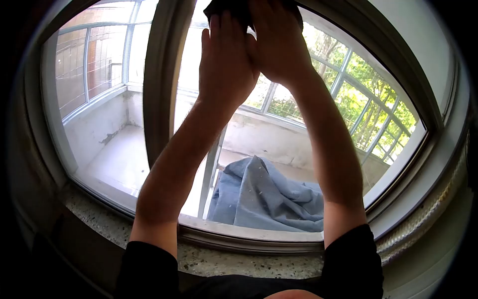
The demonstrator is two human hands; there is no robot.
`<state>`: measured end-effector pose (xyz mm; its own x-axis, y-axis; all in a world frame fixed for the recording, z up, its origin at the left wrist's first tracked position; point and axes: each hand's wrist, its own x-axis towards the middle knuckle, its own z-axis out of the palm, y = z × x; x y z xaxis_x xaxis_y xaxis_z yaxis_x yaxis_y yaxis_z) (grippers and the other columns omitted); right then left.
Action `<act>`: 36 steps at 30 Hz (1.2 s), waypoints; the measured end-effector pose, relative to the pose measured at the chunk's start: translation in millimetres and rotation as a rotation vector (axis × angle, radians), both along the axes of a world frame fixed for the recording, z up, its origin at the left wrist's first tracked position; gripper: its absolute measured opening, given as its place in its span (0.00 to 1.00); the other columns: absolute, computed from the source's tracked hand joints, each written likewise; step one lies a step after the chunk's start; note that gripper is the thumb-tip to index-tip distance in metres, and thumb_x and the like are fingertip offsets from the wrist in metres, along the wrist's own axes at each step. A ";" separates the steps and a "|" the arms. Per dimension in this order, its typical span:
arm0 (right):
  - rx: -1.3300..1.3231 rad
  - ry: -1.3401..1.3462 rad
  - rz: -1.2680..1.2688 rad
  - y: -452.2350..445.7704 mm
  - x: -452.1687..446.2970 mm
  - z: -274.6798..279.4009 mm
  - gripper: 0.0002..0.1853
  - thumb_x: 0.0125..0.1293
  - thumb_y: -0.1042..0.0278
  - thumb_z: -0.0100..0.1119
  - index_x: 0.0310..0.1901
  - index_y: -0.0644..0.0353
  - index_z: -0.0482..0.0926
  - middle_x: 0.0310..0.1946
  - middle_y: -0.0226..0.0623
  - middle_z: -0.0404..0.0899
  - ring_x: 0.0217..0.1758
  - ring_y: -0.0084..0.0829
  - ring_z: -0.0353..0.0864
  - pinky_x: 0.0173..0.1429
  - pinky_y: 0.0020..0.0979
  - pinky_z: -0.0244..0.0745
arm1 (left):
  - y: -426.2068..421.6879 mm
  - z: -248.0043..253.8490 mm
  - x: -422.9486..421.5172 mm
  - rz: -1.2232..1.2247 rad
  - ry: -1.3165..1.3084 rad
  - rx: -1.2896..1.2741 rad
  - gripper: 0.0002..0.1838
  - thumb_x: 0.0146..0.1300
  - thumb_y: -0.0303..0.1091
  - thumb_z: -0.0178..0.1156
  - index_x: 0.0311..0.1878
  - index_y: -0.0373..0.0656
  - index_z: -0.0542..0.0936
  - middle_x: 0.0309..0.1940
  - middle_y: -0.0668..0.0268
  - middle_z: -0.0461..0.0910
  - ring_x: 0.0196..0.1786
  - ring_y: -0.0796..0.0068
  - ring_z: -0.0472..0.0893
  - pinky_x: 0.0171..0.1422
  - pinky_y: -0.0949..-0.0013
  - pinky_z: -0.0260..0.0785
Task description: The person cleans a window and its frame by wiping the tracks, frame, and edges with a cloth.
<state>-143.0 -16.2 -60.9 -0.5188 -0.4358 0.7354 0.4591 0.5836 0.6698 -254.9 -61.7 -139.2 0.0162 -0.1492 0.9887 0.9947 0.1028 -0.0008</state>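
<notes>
The left hand and right hand lie side by side, fingers extended, both pressing a dark cloth against the upper window pane, its grip uncertain to the eye, above blue-grey fabric beyond the glass.

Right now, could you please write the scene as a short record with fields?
left hand: fingers extended onto a dark, cloth-like item at the top edge
right hand: beside the left, on the same item
in front: large dark-framed glass window
below the window: speckled stone sill
beyond the glass: draped blue-grey cloth, green leaves behind a metal grid
lower right: twisted whitish rope
</notes>
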 end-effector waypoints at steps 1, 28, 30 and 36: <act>-0.001 -0.007 -0.022 -1.9 -10.4 2.9 0.34 0.70 0.61 0.54 0.74 0.73 0.64 0.76 0.58 0.64 0.81 0.58 0.60 0.84 0.58 0.52 | 0.7 -0.4 -7.8 0.022 -0.013 0.013 0.30 0.71 0.39 0.56 0.71 0.30 0.70 0.72 0.36 0.67 0.76 0.36 0.65 0.79 0.39 0.56; -0.073 -0.009 -0.135 25.6 108.3 -66.4 0.29 0.68 0.65 0.57 0.70 0.64 0.73 0.76 0.46 0.68 0.79 0.48 0.65 0.82 0.49 0.56 | 24.9 -61.1 112.6 -0.160 -0.087 -0.317 0.40 0.71 0.42 0.56 0.77 0.24 0.58 0.78 0.29 0.52 0.83 0.29 0.48 0.85 0.35 0.42; -0.058 0.096 -0.104 34.8 145.1 -75.3 0.22 0.64 0.63 0.61 0.58 0.60 0.83 0.73 0.40 0.72 0.78 0.46 0.66 0.80 0.49 0.60 | 36.0 -64.2 149.3 -0.121 -0.029 -0.297 0.38 0.72 0.40 0.54 0.77 0.25 0.59 0.79 0.32 0.52 0.84 0.31 0.48 0.85 0.36 0.41; -0.221 0.245 -0.133 81.0 293.2 -98.8 0.27 0.65 0.61 0.62 0.65 0.61 0.79 0.75 0.42 0.71 0.78 0.49 0.66 0.79 0.52 0.60 | 84.8 -69.7 282.9 -0.191 0.105 -0.357 0.35 0.70 0.39 0.55 0.75 0.27 0.65 0.79 0.38 0.57 0.84 0.36 0.52 0.85 0.36 0.41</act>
<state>150.2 64.8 -159.7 -0.3568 -0.1930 0.9140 0.6723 0.6263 0.3947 28.1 23.1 -209.0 0.1253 0.1929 0.9732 0.9884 -0.1091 -0.1056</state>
